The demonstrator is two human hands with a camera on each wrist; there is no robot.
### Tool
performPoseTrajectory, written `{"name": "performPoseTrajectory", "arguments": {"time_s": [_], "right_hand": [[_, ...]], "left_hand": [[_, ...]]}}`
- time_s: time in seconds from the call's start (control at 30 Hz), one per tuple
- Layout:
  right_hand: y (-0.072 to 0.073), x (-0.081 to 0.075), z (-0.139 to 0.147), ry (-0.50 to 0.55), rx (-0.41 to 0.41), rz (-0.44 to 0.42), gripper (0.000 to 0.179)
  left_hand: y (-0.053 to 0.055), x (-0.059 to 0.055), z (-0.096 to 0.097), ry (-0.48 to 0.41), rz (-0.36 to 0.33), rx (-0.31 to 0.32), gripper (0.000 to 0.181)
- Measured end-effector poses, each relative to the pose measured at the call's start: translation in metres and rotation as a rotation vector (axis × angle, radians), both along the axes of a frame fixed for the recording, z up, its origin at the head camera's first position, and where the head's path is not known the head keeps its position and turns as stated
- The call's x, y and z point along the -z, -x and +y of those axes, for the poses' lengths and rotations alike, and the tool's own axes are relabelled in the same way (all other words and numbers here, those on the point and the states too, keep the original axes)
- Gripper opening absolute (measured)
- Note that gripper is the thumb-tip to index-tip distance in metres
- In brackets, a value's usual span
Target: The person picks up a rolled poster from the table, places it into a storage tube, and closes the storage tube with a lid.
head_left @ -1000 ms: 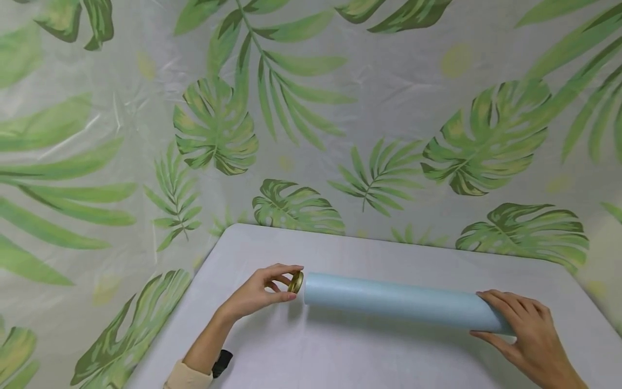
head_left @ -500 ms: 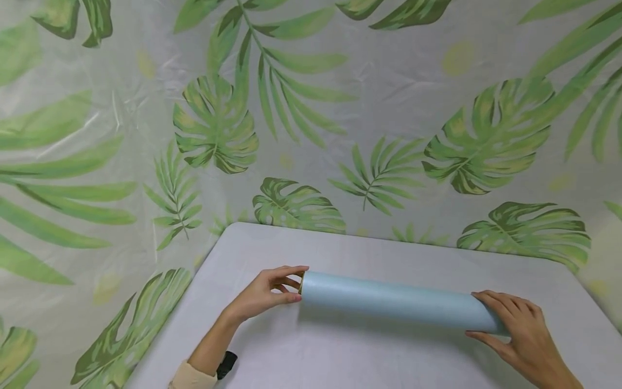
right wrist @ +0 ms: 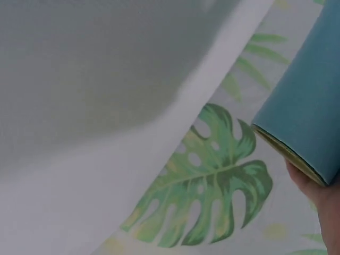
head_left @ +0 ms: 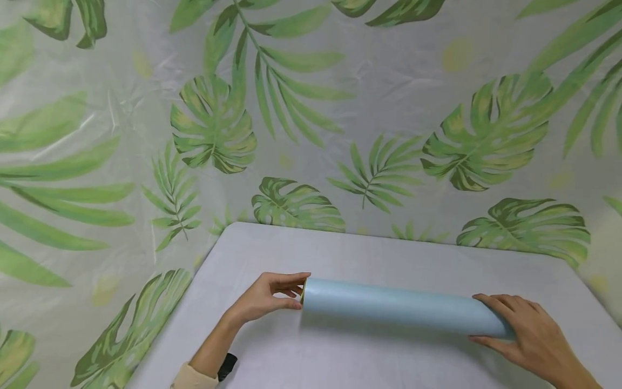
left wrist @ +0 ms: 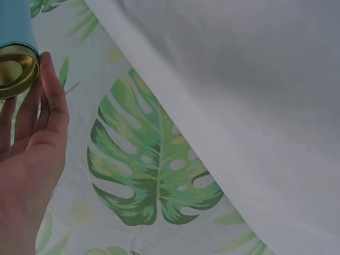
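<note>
A long light-blue tube (head_left: pixel 403 309) is held level above the white table, running left to right. At its left end sits a gold metal cap (left wrist: pixel 21 79), dished in the middle, flush against the tube's edge. My left hand (head_left: pixel 267 297) pinches this cap, thumb below and fingertips above, right at the tube's rim. Near the other end my right hand (head_left: pixel 532 332) grips the tube, thumb under and fingers over the top. A thin gold edge (right wrist: pixel 289 154) shows at that end in the right wrist view, and the palm is partly hidden behind the tube.
The white table (head_left: pixel 389 254) has rounded far corners and carries the tube's shadow. Behind it hangs a pale sheet (head_left: pixel 389 108) printed with green leaves. A black band (head_left: pixel 227 367) shows by the left wrist, near a beige sleeve (head_left: pixel 194 378).
The gold cap, earlier held a little apart from the tube, has moved right and now sits against its left end. The tube first shifted slightly left; both hands keep their hold.
</note>
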State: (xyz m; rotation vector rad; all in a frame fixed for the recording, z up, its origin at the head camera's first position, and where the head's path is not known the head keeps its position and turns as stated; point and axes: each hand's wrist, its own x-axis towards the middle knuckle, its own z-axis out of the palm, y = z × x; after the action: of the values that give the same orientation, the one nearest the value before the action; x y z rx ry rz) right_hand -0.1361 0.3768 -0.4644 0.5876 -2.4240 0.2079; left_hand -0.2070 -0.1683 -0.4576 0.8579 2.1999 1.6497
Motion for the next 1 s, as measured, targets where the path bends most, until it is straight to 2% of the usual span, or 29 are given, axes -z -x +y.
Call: {"name": "performPoseTrajectory", "arguments": {"time_s": [0.1, 0.3, 0.5, 0.6, 0.7, 0.8, 0.87, 1.0], "right_hand": [[-0.001, 0.002, -0.001, 0.008, -0.006, -0.005, 0.092], [-0.004, 0.008, -0.002, 0.039, 0.015, -0.013, 0.095], [-0.012, 0.014, -0.003, 0.052, 0.014, -0.009, 0.094], [-0.012, 0.011, -0.002, 0.035, -0.003, -0.004, 0.094], [-0.011, 0.004, 0.001, 0.017, -0.002, -0.005, 0.094], [-0.011, -0.001, 0.005, 0.006, 0.016, -0.014, 0.093], [-0.011, -0.001, 0.006, 0.006, 0.014, -0.021, 0.094], [-0.011, 0.002, 0.004, 0.032, 0.003, -0.042, 0.093]], "left_hand": [[-0.003, 0.0, 0.0, -0.015, -0.016, -0.022, 0.063], [-0.009, -0.001, 0.009, -0.119, -0.068, -0.035, 0.063], [-0.014, 0.001, 0.014, -0.165, -0.076, -0.07, 0.062], [-0.015, 0.002, 0.013, -0.149, -0.089, -0.072, 0.061], [-0.013, 0.003, 0.013, -0.111, -0.088, -0.03, 0.061], [-0.011, 0.004, 0.014, -0.067, -0.089, 0.011, 0.069], [-0.012, 0.004, 0.012, -0.047, -0.092, 0.008, 0.076], [-0.014, -0.001, 0.01, -0.032, -0.106, -0.047, 0.077]]}}
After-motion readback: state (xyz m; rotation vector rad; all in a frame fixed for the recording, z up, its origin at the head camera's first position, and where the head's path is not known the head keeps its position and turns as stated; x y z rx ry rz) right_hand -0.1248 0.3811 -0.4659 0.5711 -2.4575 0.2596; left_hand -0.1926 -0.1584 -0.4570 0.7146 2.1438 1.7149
